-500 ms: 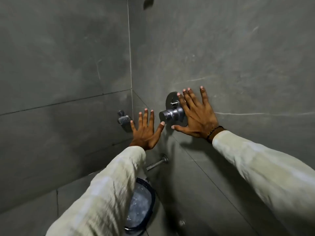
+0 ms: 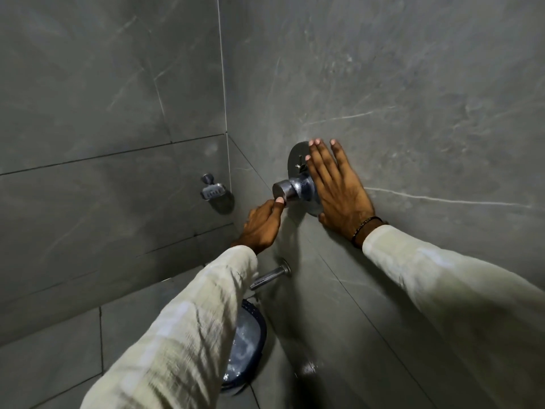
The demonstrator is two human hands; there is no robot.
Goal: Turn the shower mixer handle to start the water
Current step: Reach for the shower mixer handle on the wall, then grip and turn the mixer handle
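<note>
Now the left hand (image 2: 262, 224) pinches the round chrome mixer handle (image 2: 290, 188) from below — fingers narrow; the right hand (image 2: 339, 190) lies flat, fingers wide, on smooth grey tile wall (image 2: 413, 113).

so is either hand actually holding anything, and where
The left hand pinches the mixer handle at its outer end, underneath. The right hand lies flat, holding nothing.

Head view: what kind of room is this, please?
Most likely a bathroom shower corner: grey tiled walls, a chrome mixer handle on a round wall plate, a spout below it, and a soap dish on the adjoining wall.
</note>
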